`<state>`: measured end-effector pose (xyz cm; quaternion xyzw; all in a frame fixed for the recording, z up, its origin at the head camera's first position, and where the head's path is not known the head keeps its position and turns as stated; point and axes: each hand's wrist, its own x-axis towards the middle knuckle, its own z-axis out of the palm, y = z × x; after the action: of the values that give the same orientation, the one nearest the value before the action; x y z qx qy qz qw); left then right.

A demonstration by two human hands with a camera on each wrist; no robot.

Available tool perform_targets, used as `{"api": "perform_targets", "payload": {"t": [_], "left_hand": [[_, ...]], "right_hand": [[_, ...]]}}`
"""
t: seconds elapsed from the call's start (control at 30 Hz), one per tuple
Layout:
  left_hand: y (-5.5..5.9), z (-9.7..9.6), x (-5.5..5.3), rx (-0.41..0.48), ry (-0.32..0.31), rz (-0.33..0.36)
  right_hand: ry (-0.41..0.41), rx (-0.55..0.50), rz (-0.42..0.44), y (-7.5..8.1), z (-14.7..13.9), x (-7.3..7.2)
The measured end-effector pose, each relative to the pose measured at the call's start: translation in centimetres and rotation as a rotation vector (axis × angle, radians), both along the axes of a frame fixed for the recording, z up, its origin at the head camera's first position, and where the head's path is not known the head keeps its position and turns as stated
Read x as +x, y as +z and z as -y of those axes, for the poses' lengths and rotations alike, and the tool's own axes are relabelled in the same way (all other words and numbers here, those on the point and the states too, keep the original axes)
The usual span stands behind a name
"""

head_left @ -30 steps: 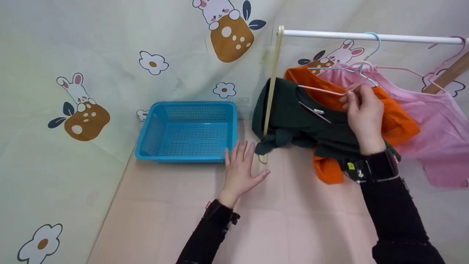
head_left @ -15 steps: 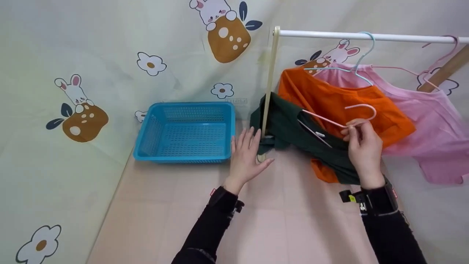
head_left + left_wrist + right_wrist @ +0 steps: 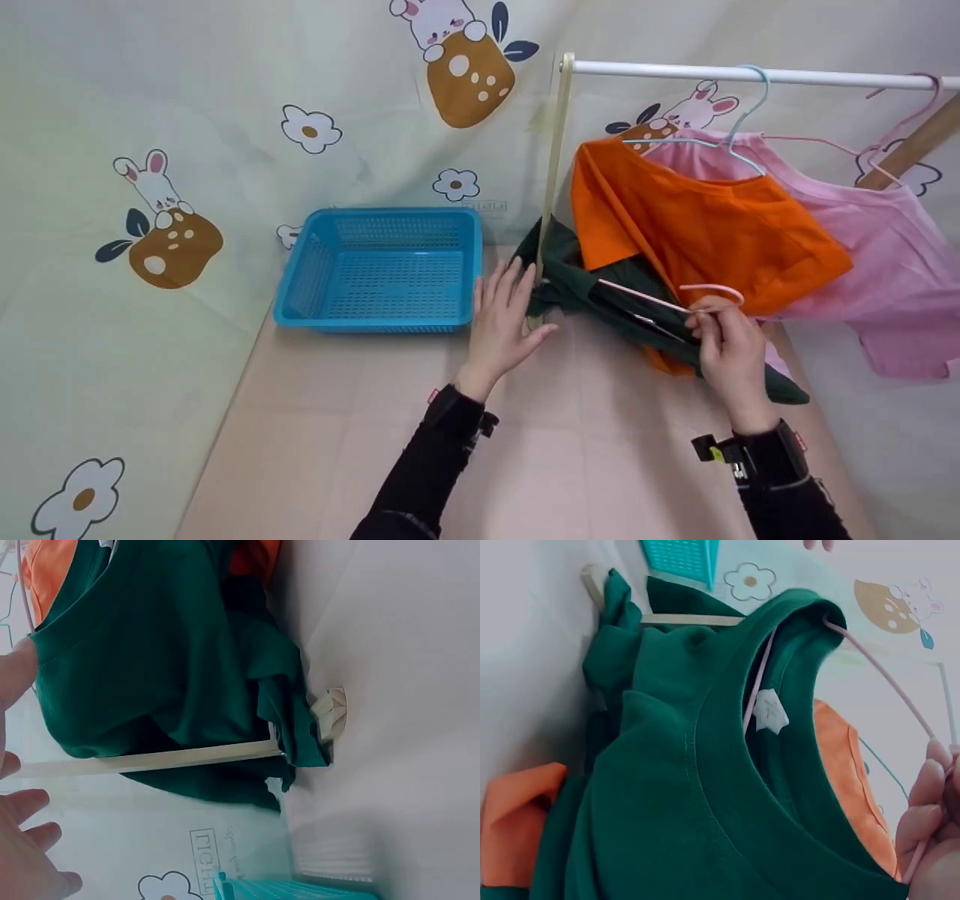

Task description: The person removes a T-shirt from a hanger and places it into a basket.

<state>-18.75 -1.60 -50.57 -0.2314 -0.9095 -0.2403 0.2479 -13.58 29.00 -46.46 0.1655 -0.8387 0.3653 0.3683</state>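
Note:
My right hand [image 3: 731, 352] pinches a pink hanger [image 3: 643, 295] just below its hook, which is off the rail. A dark green shirt [image 3: 660, 787] hangs on that hanger, its neckline and white label [image 3: 769, 711] facing the right wrist camera. Part of the shirt drapes around the rack's upright post [image 3: 165, 759] on the left. My left hand [image 3: 499, 322] is spread with straight fingers near the post's foot, beside the basket's right edge, and holds nothing. Its fingertips overlap the green cloth in the head view.
A blue basket [image 3: 379, 325] stands left of the rack. Along the white rail [image 3: 660, 70] hang an orange shirt [image 3: 697, 232] on a light-blue hanger [image 3: 750, 112] and a pink garment [image 3: 885, 240] on another pink hanger [image 3: 874, 146]. A patterned cloth [image 3: 225, 375] lines the wall.
My right hand has brought the pink hanger and green shirt down from near the rail, uncovering the orange shirt. My left hand has shifted slightly right and up, staying spread.

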Motion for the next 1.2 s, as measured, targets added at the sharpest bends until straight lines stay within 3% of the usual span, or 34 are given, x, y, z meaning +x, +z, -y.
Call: {"api": "perform_targets", "payload": {"t": [0.37, 0.63, 0.93, 1.1, 1.2], "left_hand": [[-0.4, 0.6, 0.2, 0.013, -0.142, -0.125], [-0.5, 1.6, 0.9, 0.154, -0.211, -0.218], [-0.2, 3.0, 1.9, 0.306, -0.185, -0.292], [-0.2, 3.9, 2.3, 0.4, -0.177, -0.304], [-0.5, 4.6, 2.4, 0.481, -0.149, -0.304]], "right_hand": [[0.265, 0.048, -0.065, 0.4, 1.3, 0.2], [0.386, -0.01, -0.083, 0.1, 1.4, -0.4], [0.352, -0.08, 0.033, 0.9, 1.4, -0.3], [0.368, -0.111, 0.031, 0.9, 0.8, -0.5], [0.385, -0.198, 0.051, 0.9, 0.2, -0.6]]}}
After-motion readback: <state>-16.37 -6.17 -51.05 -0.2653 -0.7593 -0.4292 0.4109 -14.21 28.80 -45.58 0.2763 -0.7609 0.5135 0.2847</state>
